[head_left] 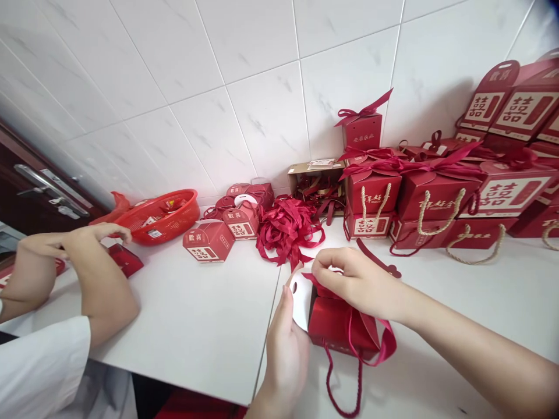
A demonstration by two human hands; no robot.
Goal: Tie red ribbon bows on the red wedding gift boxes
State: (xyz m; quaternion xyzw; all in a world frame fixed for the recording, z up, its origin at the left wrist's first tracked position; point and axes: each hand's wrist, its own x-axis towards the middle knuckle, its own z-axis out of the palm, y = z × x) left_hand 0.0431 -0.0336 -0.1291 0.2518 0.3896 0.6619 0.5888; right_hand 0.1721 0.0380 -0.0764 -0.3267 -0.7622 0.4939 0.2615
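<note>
A dark red gift box (338,326) with a dark red cord handle (331,381) is on the white table in front of me. My left hand (286,343) is closed around its left side, thumb against an upright flap (301,305) with a white inner face and a hole. Over the top, my right hand (356,282) has its fingers pinched on a red ribbon (386,349), whose loop hangs past the box's right side. The fingertips partly hide the ribbon and the top flaps. Just beyond my hands lies a heap of loose red ribbon (286,230).
Red gift boxes (441,195) are stacked at the right against the tiled wall. A cardboard box (301,169) of strips stands behind the ribbon heap. Small boxes (207,241) and a red basket (174,218) are left. Another person's arms (100,273) reach in there.
</note>
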